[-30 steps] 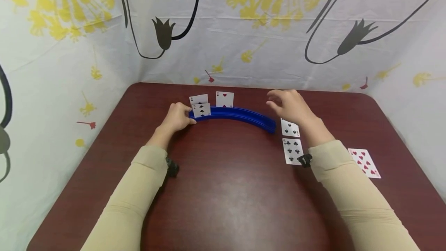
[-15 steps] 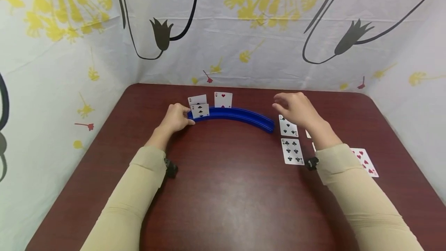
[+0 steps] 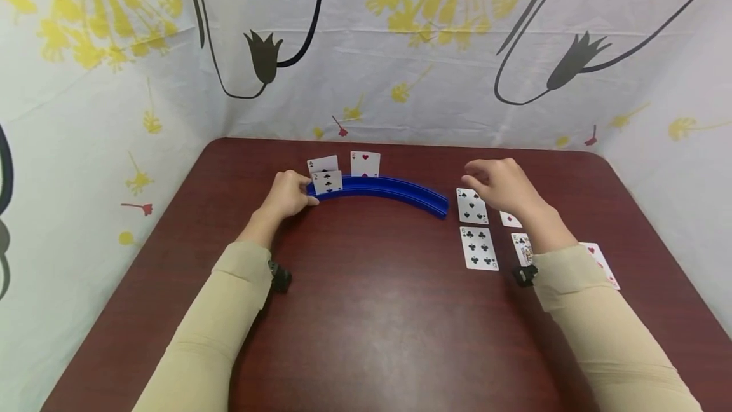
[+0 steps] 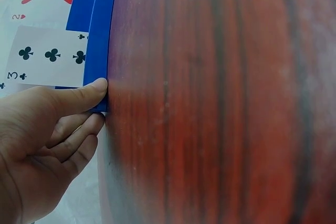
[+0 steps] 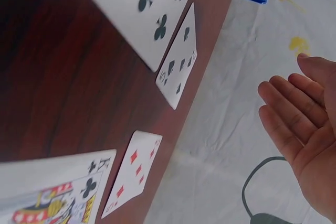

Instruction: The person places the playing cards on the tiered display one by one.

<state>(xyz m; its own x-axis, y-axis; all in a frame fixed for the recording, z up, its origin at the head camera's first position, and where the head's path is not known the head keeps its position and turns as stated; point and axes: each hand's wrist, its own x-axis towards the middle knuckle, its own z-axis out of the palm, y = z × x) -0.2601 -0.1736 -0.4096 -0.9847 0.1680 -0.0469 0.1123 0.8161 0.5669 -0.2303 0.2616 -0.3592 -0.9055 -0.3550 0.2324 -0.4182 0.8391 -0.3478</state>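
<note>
Left hand (image 3: 284, 194) pinches the rack (image 3: 394, 188) at its left end; right hand (image 3: 500, 184) raised, empty, fingers loosely bent.
Rack: blue, curved, on the desk (image 3: 366, 323) toward its far edge, left thumb on the near side. Standing in it, left part: three of clubs (image 3: 328, 183) overlapping the ace (image 3: 325, 162) behind; two of hearts (image 3: 365, 163) just to the right. Right hand is above the desk near the five of spades (image 3: 472, 206), apart from it; six of clubs (image 3: 479, 248) flat, just nearer. Farther right: diamond card (image 5: 134, 174), king of clubs (image 3: 521, 248) on its near side. Hearts card (image 3: 603, 266) rightmost, partly hidden by the right sleeve (image 3: 606, 329).
</note>
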